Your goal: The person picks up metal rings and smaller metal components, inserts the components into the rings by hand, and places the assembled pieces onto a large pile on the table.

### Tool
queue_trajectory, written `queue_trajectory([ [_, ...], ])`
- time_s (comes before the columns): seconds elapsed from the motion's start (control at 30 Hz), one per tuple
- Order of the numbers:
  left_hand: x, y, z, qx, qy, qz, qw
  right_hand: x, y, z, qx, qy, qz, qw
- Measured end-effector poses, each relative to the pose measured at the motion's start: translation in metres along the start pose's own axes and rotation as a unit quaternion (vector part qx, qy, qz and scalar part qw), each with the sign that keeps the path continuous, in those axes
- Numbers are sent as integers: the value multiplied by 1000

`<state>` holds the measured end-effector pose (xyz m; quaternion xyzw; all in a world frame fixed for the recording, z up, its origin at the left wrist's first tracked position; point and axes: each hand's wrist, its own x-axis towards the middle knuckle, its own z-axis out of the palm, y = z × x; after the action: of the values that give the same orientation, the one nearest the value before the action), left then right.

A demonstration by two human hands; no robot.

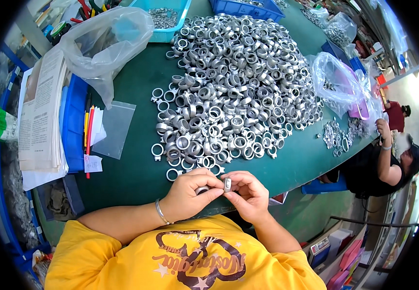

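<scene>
My left hand (190, 191) is closed around a grey metal ring (201, 190), mostly covered by the fingers. Close beside it, my right hand (249, 193) pinches another metal ring (227, 185), seen edge-on with its small lug turned up; the left fingertips are right next to it. Both hands are in front of my body at the near edge of the green table. Just beyond them spreads a large pile of similar grey metal rings (243, 82), each with a small lug. A few rings lie singly at the pile's near side, such as a loose ring (172, 174).
Left of the pile are a clear plastic bag (105, 41), a flat zip bag (115, 129), pens (90, 140) and a paper stack (42, 116). Turquoise (163, 35) and blue trays (248, 8) stand behind. Smaller metal parts (335, 137) lie right, near a seated person (383, 166).
</scene>
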<state>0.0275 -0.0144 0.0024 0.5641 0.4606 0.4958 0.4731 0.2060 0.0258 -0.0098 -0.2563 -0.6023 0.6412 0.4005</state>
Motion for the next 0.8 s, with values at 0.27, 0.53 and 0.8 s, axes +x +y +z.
queue_trajectory([
  [0.27,0,1,2,-12,20,-22,999,3,-2,0,-43,2,-26,999],
  [0.53,0,3,1,-10,19,-35,999,3,-4,1,-65,5,-31,997],
  [0.8,-1,3,0,-27,17,-55,998,2,-3,4,-112,18,-69,991],
])
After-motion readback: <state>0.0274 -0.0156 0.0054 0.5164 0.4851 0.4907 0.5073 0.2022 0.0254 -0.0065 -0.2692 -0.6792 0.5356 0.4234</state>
